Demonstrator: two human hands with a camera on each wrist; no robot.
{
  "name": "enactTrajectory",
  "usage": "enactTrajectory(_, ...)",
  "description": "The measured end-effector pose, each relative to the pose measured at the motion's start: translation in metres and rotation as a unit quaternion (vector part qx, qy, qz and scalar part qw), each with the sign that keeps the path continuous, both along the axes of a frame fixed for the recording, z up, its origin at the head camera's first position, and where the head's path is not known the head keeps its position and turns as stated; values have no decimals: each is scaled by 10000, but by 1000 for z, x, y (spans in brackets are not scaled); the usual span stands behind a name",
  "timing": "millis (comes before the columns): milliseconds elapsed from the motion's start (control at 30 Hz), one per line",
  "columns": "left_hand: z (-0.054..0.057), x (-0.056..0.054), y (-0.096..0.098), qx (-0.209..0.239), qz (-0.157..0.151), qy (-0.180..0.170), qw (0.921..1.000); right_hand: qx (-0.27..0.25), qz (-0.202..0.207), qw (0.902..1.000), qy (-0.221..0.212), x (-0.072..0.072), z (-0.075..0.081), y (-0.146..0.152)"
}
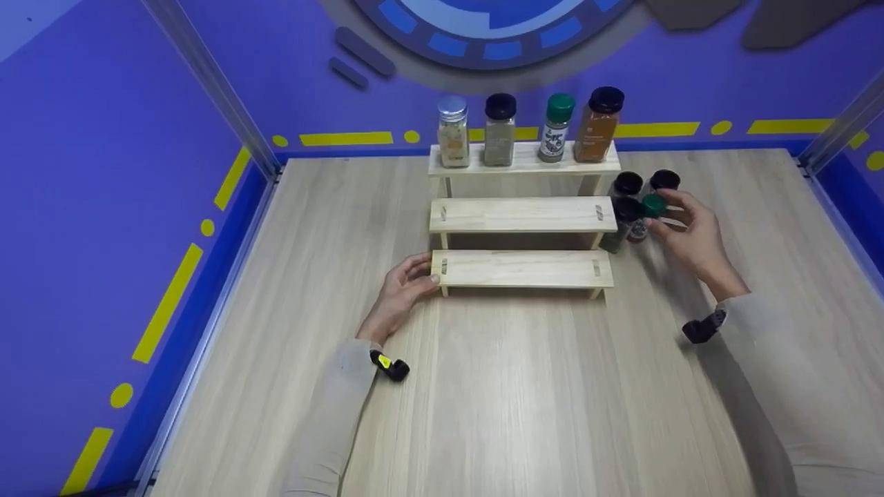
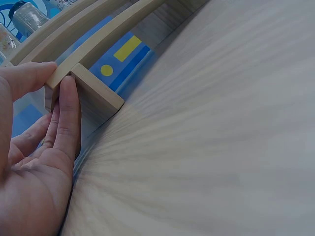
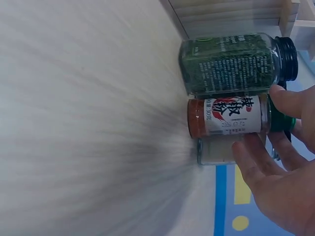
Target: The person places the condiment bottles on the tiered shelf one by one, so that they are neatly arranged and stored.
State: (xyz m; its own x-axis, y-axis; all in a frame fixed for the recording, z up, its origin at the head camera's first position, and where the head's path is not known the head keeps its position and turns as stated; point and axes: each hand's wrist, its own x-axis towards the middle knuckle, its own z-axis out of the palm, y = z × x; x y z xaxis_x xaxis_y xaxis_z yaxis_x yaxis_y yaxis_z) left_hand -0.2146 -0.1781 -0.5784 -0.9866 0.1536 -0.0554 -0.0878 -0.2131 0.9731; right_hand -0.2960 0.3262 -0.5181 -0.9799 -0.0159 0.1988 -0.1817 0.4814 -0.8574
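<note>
Green-cap jar [image 3: 229, 116] pinched by R hand [image 1: 693, 238], L hand [image 1: 398, 293] grips rack [image 1: 523, 269]; black-cap jar [image 3: 231, 64] beside cld tip if bumped.

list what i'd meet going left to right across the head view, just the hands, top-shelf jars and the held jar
Left hand, silver-lidded jar, black-lidded jar of greyish contents, green-lidded jar with white label, black-lidded jar of orange-brown contents, green-lidded chili powder jar, right hand
</note>
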Motion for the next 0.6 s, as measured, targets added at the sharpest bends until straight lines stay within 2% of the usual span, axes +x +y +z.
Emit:
enactTrajectory(367,-1,-1,0,-10,-55,72,10000,76,57,9999,-42,-3,-20,-1)
enactTrajectory(600,-1,-1,1,45,-68,71,9999,548,-23,9982,-233,-2,-23,-3)
